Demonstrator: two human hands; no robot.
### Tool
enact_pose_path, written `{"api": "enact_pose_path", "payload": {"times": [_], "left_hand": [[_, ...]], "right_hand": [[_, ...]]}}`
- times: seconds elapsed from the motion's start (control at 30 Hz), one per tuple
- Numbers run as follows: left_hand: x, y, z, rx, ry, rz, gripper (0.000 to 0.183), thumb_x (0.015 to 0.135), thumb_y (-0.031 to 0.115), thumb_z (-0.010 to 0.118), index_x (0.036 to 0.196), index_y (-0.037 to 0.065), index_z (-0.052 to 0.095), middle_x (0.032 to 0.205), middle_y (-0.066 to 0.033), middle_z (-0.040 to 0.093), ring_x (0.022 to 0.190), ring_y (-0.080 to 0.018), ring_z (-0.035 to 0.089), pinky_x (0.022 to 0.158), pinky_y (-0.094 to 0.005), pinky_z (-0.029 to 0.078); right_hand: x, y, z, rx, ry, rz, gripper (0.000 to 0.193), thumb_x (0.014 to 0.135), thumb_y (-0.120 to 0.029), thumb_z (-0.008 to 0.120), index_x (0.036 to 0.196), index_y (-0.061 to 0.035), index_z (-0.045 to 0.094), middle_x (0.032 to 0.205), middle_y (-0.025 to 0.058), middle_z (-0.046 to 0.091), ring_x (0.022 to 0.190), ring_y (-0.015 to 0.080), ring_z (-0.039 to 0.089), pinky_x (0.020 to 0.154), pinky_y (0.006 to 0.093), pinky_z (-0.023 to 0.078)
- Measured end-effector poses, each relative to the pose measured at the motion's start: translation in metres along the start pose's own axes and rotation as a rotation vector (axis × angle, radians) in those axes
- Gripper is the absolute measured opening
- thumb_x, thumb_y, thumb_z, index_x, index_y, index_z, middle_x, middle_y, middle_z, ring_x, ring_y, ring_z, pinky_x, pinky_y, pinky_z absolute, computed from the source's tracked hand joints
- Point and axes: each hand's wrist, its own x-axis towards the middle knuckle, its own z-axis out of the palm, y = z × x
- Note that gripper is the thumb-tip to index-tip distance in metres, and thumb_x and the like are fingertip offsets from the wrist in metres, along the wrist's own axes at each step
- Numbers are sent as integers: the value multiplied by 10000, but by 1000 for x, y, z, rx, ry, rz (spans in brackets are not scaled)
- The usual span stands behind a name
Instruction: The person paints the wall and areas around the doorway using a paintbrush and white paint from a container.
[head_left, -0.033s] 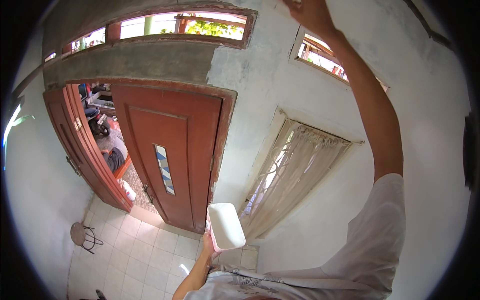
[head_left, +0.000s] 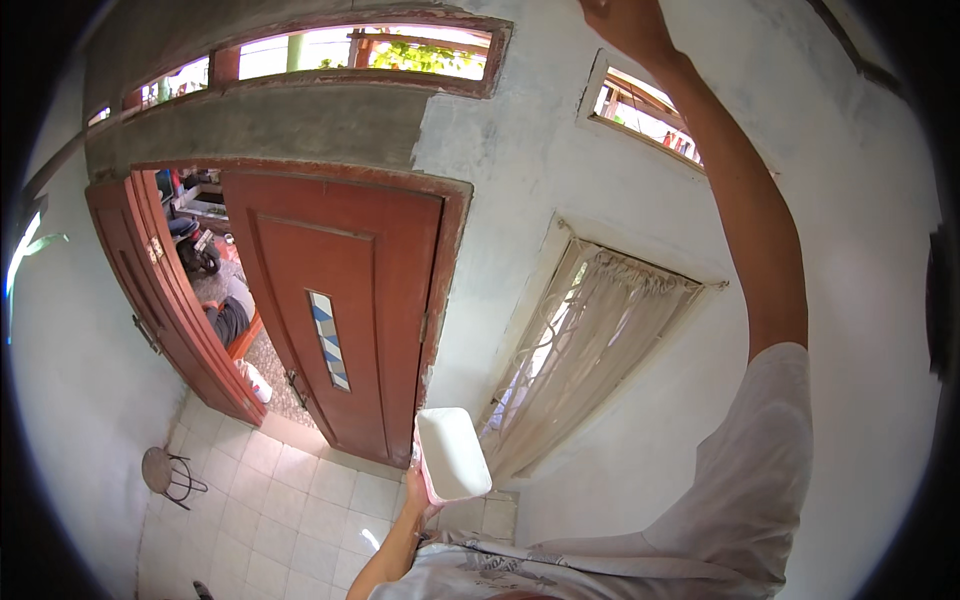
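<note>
Low in front of my body, my left hand point(head_left: 416, 487) is closed round the side of a rectangular plastic tub point(head_left: 455, 453), white inside with a pinkish outer wall. The tub's open top faces me; its inside looks whitish, and I cannot make out how much it holds. My right arm stretches high up along the white wall point(head_left: 520, 150). At the upper edge of the picture, my right hand point(head_left: 632, 28) is partly cut off. Its visible fingers look curled, and whatever they hold is out of view.
A reddish-brown door point(head_left: 340, 320) stands partly open, with a seated person point(head_left: 232, 310) outside. A curtained window point(head_left: 610, 330) and a small vent window point(head_left: 648, 112) are in the wall. A round stool point(head_left: 157, 470) stands on the tiled floor point(head_left: 290, 500).
My right hand has shifted slightly upward, so its fingers are cut off more by the upper edge. My left hand and the tub have hardly moved.
</note>
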Motion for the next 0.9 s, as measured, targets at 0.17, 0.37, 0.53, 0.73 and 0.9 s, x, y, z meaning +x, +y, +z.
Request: {"api": "enact_pose_path", "payload": {"times": [0.17, 0.37, 0.53, 0.73, 0.9], "left_hand": [[9, -3, -11, -6, -26, 17, 522, 1011, 510, 405, 1329, 114, 526, 1238, -91, 618, 1113, -290, 632, 954, -519, 521], [19, -4, -4, -37, -63, -18, 483, 1011, 444, 400, 1332, 101, 515, 1246, -104, 616, 1119, -302, 633, 956, -521, 522], [19, -5, 18, 44, -6, -61, 540, 982, 458, 415, 1360, 87, 517, 1280, -113, 606, 1142, -302, 611, 990, -492, 499], [23, -7, 16, -12, -83, -103, 625, 988, 593, 392, 1370, 108, 485, 1289, -121, 591, 1138, -327, 623, 952, -575, 513], [23, -6, 10, 15, -114, -87, 629, 988, 587, 394, 1383, 104, 471, 1298, -128, 586, 1156, -331, 616, 958, -573, 515]], "right_hand": [[-34, 14, 8, -45, 69, -80, 88, 849, -74, 681, 906, -30, 632, 802, 136, 650, 694, 311, 647, 616, 355, 517], [-242, -92, 50, 213, -489, -9, 163, 821, -46, 679, 979, -72, 651, 1085, 45, 647, 928, 219, 669, 759, 329, 597], [-251, -94, 30, 367, -703, -60, 88, 880, -85, 660, 954, -39, 658, 990, 75, 661, 823, 268, 650, 741, 367, 559], [-58, 23, -27, -4, -233, 157, 203, 868, -246, 709, 977, -83, 656, 817, 87, 679, 709, 252, 669, 679, 388, 522], [9, 46, -40, -29, 130, -31, 95, 857, -70, 687, 879, 20, 665, 857, 173, 666, 767, 311, 665, 683, 363, 528]]}}
